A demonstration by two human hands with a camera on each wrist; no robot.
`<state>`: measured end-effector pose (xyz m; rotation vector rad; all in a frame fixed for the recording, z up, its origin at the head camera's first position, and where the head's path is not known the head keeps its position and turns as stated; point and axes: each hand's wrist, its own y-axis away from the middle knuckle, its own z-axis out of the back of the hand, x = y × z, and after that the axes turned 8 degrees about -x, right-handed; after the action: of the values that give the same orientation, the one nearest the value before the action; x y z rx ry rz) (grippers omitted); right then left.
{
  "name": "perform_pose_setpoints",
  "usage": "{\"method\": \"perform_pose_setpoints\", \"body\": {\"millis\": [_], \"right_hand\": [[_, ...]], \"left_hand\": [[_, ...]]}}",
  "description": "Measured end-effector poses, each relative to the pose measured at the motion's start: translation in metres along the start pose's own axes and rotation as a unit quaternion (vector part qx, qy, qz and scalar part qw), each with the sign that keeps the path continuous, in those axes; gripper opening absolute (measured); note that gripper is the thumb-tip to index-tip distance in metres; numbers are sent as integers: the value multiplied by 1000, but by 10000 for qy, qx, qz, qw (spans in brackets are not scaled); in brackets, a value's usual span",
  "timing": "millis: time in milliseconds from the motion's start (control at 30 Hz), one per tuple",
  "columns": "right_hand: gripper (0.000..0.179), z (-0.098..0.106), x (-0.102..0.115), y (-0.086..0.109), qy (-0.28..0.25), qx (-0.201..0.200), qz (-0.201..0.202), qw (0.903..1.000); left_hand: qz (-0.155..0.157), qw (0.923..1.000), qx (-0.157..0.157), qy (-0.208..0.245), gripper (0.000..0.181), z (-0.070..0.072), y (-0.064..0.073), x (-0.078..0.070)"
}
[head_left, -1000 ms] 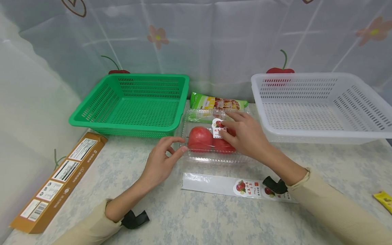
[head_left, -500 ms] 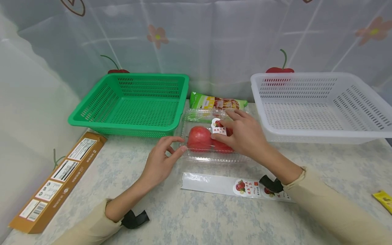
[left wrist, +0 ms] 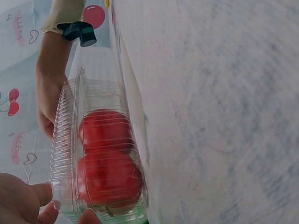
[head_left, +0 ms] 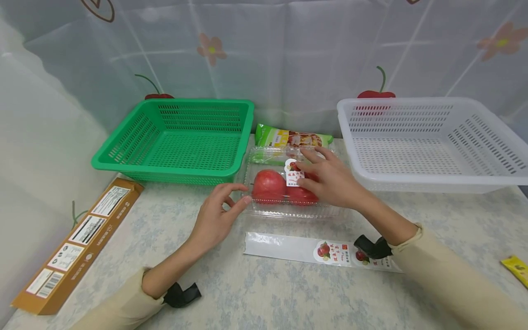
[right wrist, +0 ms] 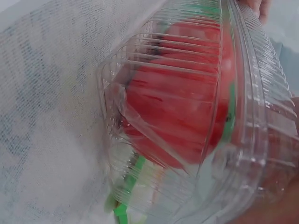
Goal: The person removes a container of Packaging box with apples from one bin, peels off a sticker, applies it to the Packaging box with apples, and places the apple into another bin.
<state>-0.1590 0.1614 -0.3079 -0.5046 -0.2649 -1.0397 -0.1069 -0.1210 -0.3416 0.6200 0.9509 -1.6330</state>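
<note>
Fruit (head_left: 269,184), two red pieces, is lying side by side inside a clear plastic box (head_left: 288,213), which is sitting in the middle of the table (head_left: 247,293) between two baskets. A white sticker (head_left: 294,175) printed with red fruit is lying on top of the box. The right hand (head_left: 330,178) is reaching over the lid, its fingers loosely extended and parted, with thumb and forefinger lying at the sticker's right side; whether they are pressing it or only touching it is hard to tell. The left hand (head_left: 216,213) is resting at the box's left edge, thumb and forefinger standing a little apart.

Just in front, a glossy strip (head_left: 280,246) is carrying more stickers, its right end running beneath the right sleeve (head_left: 449,275). Behind the box, a green packet (head_left: 294,136) is lying partly visible through the plastic. A green basket (head_left: 173,172) is standing to the left, a white basket (head_left: 437,182) to the right. A long brown carton (head_left: 80,245) is lying aslant at far left, and a yellow packet (head_left: 515,270) is lying near the right edge.
</note>
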Motion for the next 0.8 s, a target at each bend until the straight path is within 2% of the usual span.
{"method": "perform_pose_setpoints", "body": {"millis": [200,300,467,567,667,800], "right_hand": [[46,2,-6,3,-197,91,135,9997],[39,0,-10,7,-359,-180,154,9991],[19,-6,-14,12,-719,-874,321,9931],[14,-8,-16,12,-811,-1062,483,9898],[16,-8,-16,12,-744,-1033,510,9906],[30,-8,-12,12,-100,-722,361,9967]], "left_hand": [[-10,10000,-12,5,30,0,0,0],[-8,10000,-12,11,30,0,0,0],[-34,10000,-21,-8,30,0,0,1],[-41,10000,-30,-29,29,0,0,1],[-34,10000,-46,-28,29,0,0,1],[-47,10000,-51,0,30,0,0,2]]}}
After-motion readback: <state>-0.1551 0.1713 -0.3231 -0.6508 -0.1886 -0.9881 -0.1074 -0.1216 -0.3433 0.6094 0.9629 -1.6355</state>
